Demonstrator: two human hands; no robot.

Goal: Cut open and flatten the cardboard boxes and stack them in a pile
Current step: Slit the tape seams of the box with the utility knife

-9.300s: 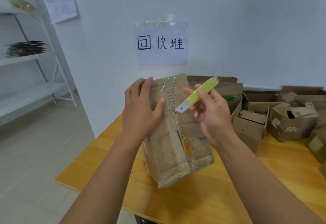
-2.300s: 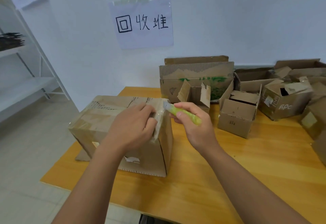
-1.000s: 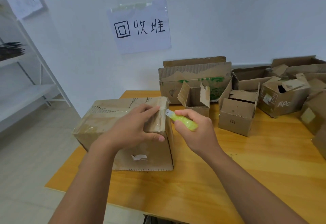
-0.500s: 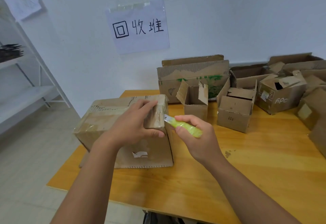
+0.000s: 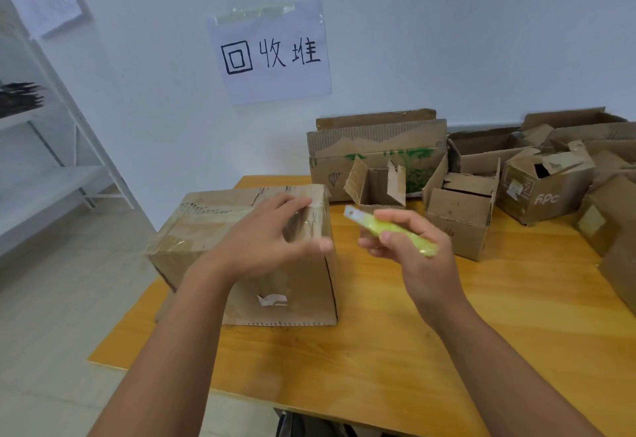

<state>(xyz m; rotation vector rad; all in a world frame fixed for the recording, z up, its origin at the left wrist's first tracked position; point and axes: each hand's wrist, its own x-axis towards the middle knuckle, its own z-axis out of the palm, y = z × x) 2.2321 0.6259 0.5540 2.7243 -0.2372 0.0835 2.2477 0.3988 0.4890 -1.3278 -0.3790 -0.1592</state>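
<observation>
Beside the taped box point(image 5: 213, 230), yellow cutter point(image 5: 392, 230) in right hand's point(image 5: 423, 257) curled grip.

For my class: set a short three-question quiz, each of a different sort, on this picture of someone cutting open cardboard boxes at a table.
1. True or false: the right hand holds a yellow-green cutter.
2. The left hand is at: A) the taped box B) the wall sign C) the shelf
3. Fill in: the taped box stands on the wooden ____.

Key: 1 true; 2 A; 3 table.
</observation>
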